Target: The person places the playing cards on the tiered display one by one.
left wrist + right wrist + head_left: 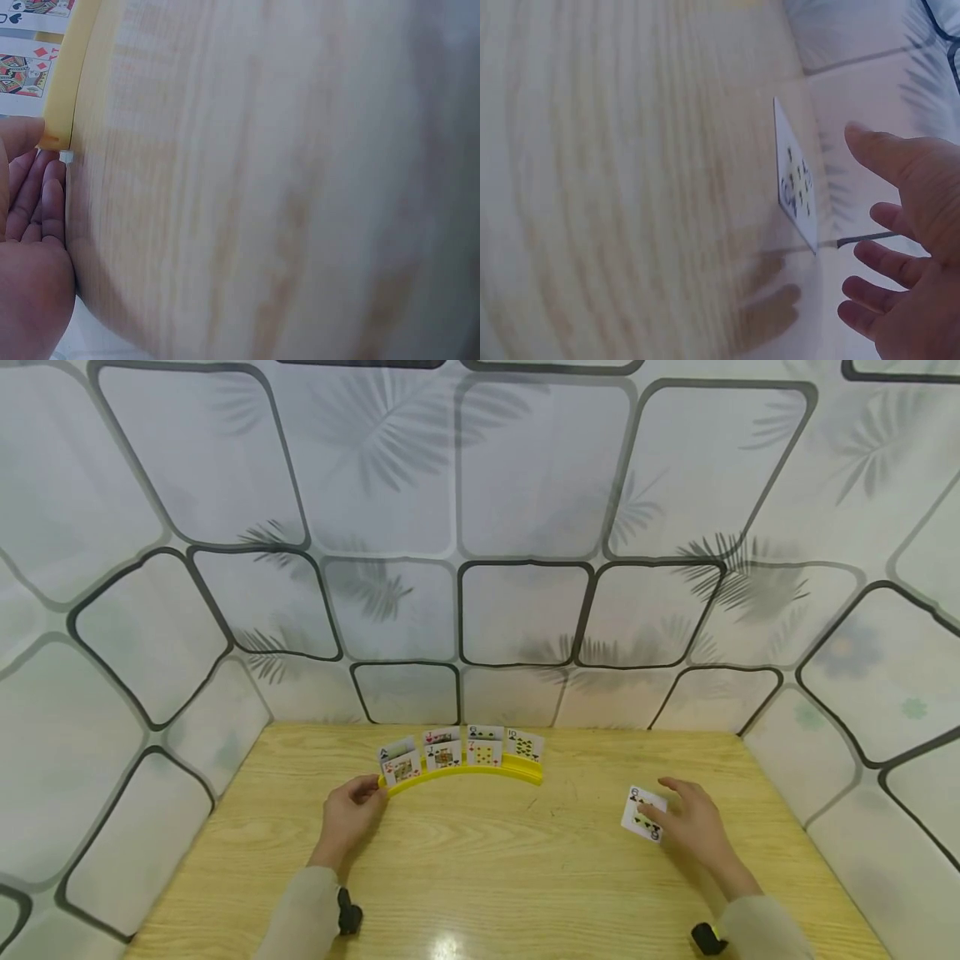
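A curved yellow card holder (457, 771) stands near the back of the table, carrying several playing cards (444, 755) in two rows. At its left end, my left hand (351, 817) pinches the rail between thumb and fingers. The left wrist view shows the thumb (22, 133) pressed on the holder's tip. To the right, a loose playing card (634, 827), a black six, lies face up on the wood. My right hand (697, 827) hovers over it with fingers spread, and the thumb overlaps the card in the head view. A gap shows between them in the right wrist view.
The light wooden table (480, 860) meets a patterned fabric wall (525, 618) at its back and sides. Black wrist straps (348, 912) sit at both sleeves. A bright reflection lies at the table's front middle.
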Available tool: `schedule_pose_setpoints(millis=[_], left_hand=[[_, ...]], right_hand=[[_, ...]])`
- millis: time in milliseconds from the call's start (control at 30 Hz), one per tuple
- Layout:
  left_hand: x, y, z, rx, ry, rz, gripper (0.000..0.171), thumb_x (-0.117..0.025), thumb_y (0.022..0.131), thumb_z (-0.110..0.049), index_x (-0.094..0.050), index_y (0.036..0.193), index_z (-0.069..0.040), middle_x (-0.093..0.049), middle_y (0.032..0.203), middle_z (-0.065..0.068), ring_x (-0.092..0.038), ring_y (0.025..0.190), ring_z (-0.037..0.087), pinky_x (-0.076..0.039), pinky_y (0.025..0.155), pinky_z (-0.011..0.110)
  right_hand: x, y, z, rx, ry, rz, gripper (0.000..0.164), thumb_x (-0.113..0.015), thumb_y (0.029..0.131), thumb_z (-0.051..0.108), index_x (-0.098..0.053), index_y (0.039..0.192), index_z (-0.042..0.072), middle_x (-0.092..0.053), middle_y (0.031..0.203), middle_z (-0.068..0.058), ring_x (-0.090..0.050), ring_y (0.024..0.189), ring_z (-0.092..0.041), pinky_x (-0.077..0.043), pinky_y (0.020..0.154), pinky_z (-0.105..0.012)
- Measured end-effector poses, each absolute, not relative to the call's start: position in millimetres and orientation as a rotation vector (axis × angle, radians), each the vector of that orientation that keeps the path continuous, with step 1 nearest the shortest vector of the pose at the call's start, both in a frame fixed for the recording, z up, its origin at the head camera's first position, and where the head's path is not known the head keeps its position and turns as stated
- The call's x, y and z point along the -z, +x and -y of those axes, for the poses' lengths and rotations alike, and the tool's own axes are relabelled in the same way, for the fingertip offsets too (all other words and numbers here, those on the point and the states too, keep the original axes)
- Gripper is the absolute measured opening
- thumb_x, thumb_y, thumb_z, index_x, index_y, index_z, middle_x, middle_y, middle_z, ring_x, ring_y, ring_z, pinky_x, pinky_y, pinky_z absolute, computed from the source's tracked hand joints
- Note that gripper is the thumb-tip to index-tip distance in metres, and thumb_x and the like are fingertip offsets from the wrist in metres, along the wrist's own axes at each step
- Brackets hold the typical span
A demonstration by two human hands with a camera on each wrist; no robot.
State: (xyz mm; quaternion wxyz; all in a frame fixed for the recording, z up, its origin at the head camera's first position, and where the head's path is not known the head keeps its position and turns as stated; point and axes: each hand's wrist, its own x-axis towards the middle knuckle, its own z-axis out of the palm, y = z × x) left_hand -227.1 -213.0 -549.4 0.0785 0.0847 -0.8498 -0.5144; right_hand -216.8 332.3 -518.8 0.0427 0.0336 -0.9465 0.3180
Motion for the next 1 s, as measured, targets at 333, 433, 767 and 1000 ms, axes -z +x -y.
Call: schedule_pose_setpoints(millis=[333,433,767,1000], left_hand=[[551,-226,214,1.522,0.262,2.557,0.030,-0.071,0.100,-0.010,-0.072,0.126,0.004,-0.075,0.114,0.019,-0.068,0.096,0.017,-0.051,0.080,0.017],[551,-227,214,1.519,0.255,2.558,0.030,-0.071,0.100,-0.010,-0.072,0.126,0.004,-0.075,0.114,0.020,-0.069,0.097,0.019,-0.052,0.081,0.018],[552,-229,214,1.515,0.260,2.554,0.030,-0.070,0.100,-0.011,-0.073,0.126,0.002,-0.076,0.114,0.019,-0.068,0.097,0.018,-0.052,0.080,0.018],[551,-229,214,1.522,0.256,2.553,0.030,-0.071,0.100,-0.010,-0.072,0.127,0.003,-0.076,0.115,0.019,-0.068,0.098,0.019,-0.052,0.081,0.017]], right_hand=[[532,-215,-347,-0.801,0.136,3.003,0.093,-0.080,0.090,0.053,-0.048,0.148,-0.012,-0.037,0.151,-0.048,-0.038,0.133,-0.069,-0.035,0.104,-0.082],[535,-215,-348,-0.738,0.139,3.025,0.098,-0.081,0.087,0.056,-0.048,0.147,-0.013,-0.037,0.149,-0.048,-0.039,0.131,-0.070,-0.036,0.102,-0.082],[535,-212,-345,-0.681,0.130,3.040,0.096,-0.081,0.086,0.059,-0.052,0.144,-0.013,-0.041,0.148,-0.046,-0.041,0.132,-0.067,-0.038,0.102,-0.080],[534,-213,-344,-0.705,0.123,3.016,0.095,-0.085,0.082,0.056,-0.053,0.141,-0.011,-0.046,0.145,-0.043,-0.045,0.130,-0.065,-0.040,0.101,-0.079]])
